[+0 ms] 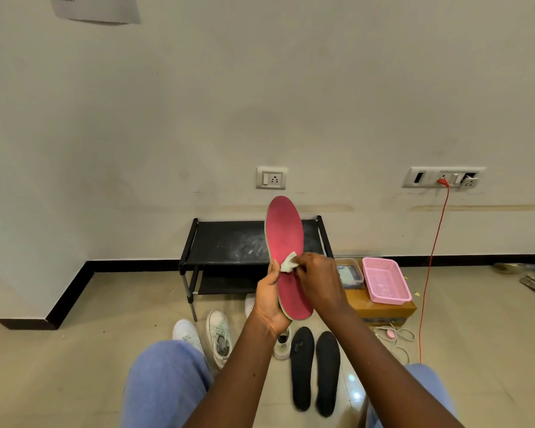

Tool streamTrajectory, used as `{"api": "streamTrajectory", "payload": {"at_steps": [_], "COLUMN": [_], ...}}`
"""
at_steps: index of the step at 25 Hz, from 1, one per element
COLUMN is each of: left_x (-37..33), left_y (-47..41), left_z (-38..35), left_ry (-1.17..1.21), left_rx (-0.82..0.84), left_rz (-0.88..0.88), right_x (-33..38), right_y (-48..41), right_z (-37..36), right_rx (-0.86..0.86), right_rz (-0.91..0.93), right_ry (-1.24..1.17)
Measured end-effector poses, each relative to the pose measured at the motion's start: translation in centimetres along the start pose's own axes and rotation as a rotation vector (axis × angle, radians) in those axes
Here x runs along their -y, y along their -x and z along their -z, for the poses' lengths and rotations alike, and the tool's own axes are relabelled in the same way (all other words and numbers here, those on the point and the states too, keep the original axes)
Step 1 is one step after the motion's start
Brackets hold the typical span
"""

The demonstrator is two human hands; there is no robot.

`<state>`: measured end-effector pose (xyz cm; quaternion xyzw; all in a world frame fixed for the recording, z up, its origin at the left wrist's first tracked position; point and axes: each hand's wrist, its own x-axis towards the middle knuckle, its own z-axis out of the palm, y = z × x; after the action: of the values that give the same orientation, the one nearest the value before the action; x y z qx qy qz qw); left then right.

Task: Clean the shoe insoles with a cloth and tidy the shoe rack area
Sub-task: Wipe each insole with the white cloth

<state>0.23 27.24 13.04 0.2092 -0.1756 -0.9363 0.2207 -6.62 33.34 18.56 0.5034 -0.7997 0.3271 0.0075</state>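
Currently we hold the red insole (284, 239) upright in front of the black shoe rack (229, 242). Our left hand (269, 299) curls round its lower edge, and our right hand (317, 279) pinches a small pale cloth (288, 262) against its red face. Two black insoles (301, 366) lie side by side on the floor (74, 366) below.

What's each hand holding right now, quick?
Left hand: closed, gripping the red insole near its lower end.
Right hand: closed, pinching the small cloth against the insole.
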Motion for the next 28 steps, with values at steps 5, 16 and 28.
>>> {"api": "streamTrajectory", "payload": {"at_steps": [5,16,28], "left_x": [-0.7,-0.8,0.1], "left_y": [-0.3,-0.1,1.3], "left_z": [0.2,0.8,-0.9], "left_ry": [0.003,0.072,0.023], "left_rx": [-0.017,0.011,0.003], "left_rz": [0.0,-0.062,0.095], "right_x": [-0.5,0.8,0.9], "right_y": [2.1,4.9,3.4], "right_z": [-0.8,-1.1,0.0], "right_rx": [0.078,0.04,0.06], "right_rz": [0.033,0.131,0.068], "right_ry": [-0.051,0.011,0.008]}}
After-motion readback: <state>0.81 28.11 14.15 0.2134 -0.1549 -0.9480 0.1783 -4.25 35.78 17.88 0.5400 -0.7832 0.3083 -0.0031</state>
